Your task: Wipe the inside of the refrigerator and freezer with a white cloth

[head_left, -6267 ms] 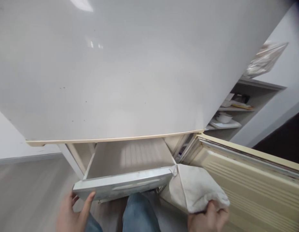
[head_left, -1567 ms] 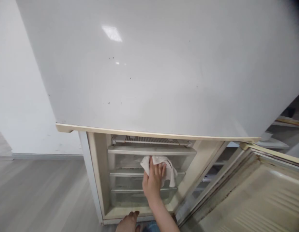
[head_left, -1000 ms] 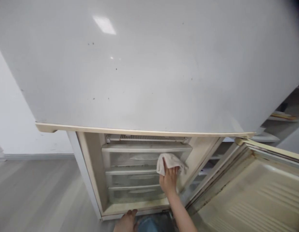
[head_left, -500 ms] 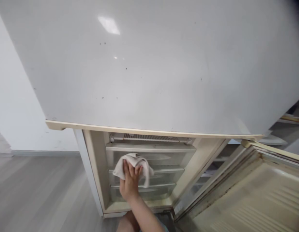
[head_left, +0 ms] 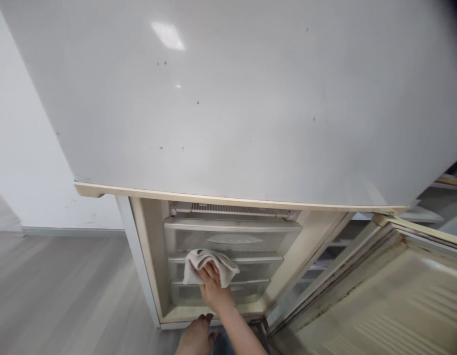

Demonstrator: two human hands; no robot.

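Note:
My right hand (head_left: pixel 213 291) presses a crumpled white cloth (head_left: pixel 209 260) against the front of the middle freezer drawer (head_left: pixel 258 266), towards its left half. Its fingers are closed on the cloth's lower edge. That drawer sits between a top drawer (head_left: pixel 231 235) and a bottom drawer (head_left: pixel 250 290), all pushed in, inside the open lower compartment of a white fridge (head_left: pixel 228 108). My left hand (head_left: pixel 196 336) is low at the frame's bottom edge by the compartment's sill, fingers stretched forward and holding nothing.
The freezer door (head_left: pixel 379 301) swings open to the right, its yellowed inner lining facing up. Shelves with dishes (head_left: pixel 431 207) show behind it. Grey wood-look floor (head_left: pixel 58 291) and a white wall (head_left: pixel 24 162) lie to the left.
The drawer that was pulled out 6.3 s ago is now pushed in. Over the last second my right hand swept the cloth from right to left, then down onto the middle drawer.

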